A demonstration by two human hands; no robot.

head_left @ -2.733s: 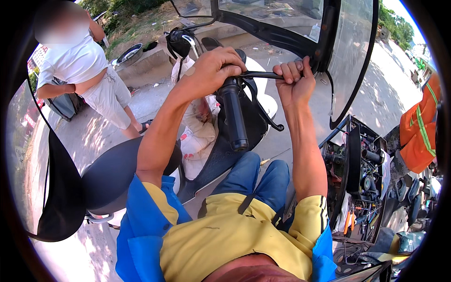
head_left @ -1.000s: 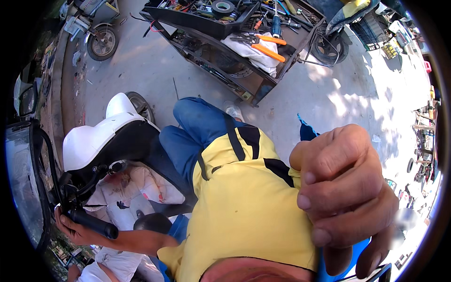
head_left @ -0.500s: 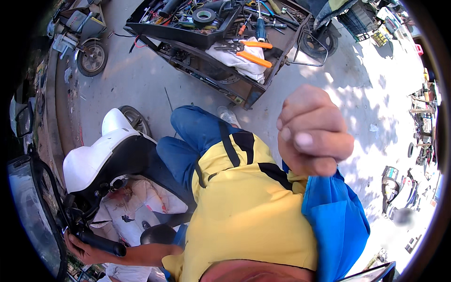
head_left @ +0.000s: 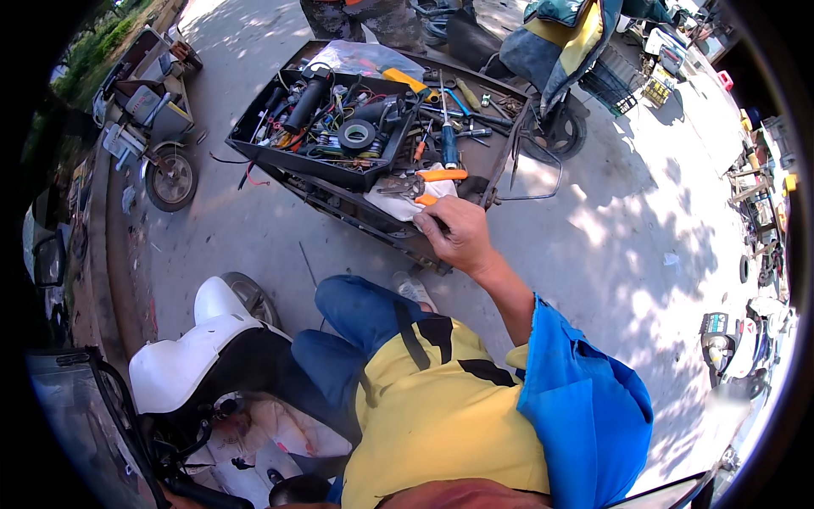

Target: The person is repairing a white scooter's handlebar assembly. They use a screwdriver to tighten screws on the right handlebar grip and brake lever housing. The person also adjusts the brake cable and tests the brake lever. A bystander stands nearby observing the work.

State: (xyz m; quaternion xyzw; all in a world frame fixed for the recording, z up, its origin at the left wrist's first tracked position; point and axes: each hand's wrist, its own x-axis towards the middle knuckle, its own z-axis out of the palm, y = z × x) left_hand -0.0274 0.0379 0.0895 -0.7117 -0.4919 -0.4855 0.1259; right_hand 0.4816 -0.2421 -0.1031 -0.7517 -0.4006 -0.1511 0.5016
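My right hand [head_left: 458,236] is at the near edge of a metal tool cart [head_left: 398,246], its fingers curled and pressed together. It is right beside a white cloth [head_left: 392,204] and partly covers one handle of the orange-handled pliers [head_left: 443,175] lying on that cloth. What the fingers hold, if anything, is hidden. At the lower left, only a sliver of my left hand [head_left: 176,499] shows near a black handlebar grip [head_left: 212,495]; its fingers are out of sight.
A black tray [head_left: 288,156] of tools, with a roll of black tape [head_left: 356,136], stands on the cart, beside a blue screwdriver [head_left: 448,144]. A white scooter [head_left: 182,360] is at my left. Beyond the cart, a person's legs [head_left: 365,24] show.
My right hand has gone from close in front of me out to the cart. The view has tilted up, showing more of the cart, while my left hand has mostly left the picture.
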